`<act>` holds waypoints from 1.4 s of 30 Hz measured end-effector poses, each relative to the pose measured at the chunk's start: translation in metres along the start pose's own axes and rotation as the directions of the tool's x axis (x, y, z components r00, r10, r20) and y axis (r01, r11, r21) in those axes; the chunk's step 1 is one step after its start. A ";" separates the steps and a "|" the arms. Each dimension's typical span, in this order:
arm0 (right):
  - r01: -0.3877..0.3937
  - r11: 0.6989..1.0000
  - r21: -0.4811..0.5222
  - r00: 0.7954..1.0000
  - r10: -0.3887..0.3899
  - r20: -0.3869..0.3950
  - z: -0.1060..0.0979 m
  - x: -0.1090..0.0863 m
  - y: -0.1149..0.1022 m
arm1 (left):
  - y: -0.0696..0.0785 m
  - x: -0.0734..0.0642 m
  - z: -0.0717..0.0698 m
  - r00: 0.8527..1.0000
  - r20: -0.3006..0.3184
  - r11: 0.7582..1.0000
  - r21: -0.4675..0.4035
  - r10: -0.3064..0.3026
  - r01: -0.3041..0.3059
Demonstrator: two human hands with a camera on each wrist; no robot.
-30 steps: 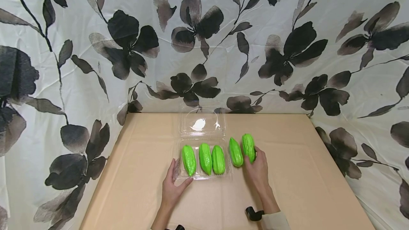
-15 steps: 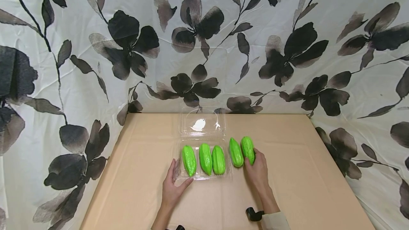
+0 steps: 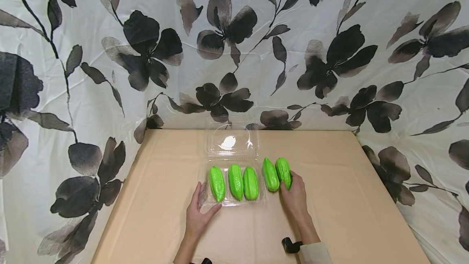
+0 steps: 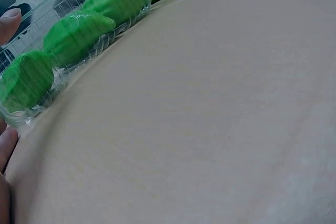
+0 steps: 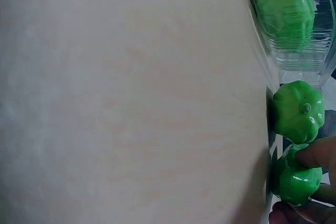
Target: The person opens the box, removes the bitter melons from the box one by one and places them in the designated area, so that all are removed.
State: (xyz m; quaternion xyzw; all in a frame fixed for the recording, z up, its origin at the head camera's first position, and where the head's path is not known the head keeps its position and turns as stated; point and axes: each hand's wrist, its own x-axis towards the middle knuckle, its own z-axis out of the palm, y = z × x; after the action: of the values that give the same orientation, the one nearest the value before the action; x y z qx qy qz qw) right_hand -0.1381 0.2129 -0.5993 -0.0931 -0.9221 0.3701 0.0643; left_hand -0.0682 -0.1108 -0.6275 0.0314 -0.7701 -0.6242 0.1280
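Note:
Three green ribbed gourds, one of them the middle gourd (image 3: pixel 235 182), lie side by side in a clear plastic clamshell container (image 3: pixel 207 203) with its lid (image 3: pixel 234 139) folded back. My left hand (image 3: pixel 198 217) holds the container's front left corner, thumb along the front and fingers at the left side. To the right of the container, a loose gourd (image 3: pixel 270 175) lies on the table. Beside it, my right hand (image 3: pixel 294 194) grips another gourd (image 3: pixel 283 171) between thumb and fingers. In the right wrist view this gripped gourd (image 5: pixel 296 184) touches or nearly touches the loose gourd (image 5: pixel 299 111).
All of this is on a tan table (image 3: pixel 157 166). Behind and at both sides hangs a white cloth (image 3: pixel 264 72) with dark flowers. A black wrist device (image 3: pixel 291 245) shows at the right wrist.
My right hand has brought its gourd slightly left and nearer to me, closer to the loose gourd. The left hand and container have stayed put.

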 end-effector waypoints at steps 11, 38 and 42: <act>-0.006 1.000 0.000 1.000 0.006 0.021 -0.001 -0.001 -0.001 | -0.002 -0.001 -0.001 1.000 0.002 1.000 -0.016 -0.001 0.001; 0.098 0.994 -0.039 0.988 -0.102 -0.117 -0.012 -0.002 -0.016 | -0.001 0.000 -0.003 1.000 0.001 1.000 -0.022 -0.018 0.018; 0.113 0.993 -0.029 0.984 -0.116 -0.132 -0.013 -0.002 -0.020 | 0.001 0.000 -0.001 0.999 -0.015 0.999 -0.006 -0.033 0.033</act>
State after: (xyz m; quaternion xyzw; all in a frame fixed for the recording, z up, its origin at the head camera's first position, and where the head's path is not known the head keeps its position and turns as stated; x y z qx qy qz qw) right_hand -0.1356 0.2072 -0.5761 -0.0650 -0.9234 0.3490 0.1460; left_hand -0.0675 -0.1117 -0.6265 0.0483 -0.7669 -0.6279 0.1235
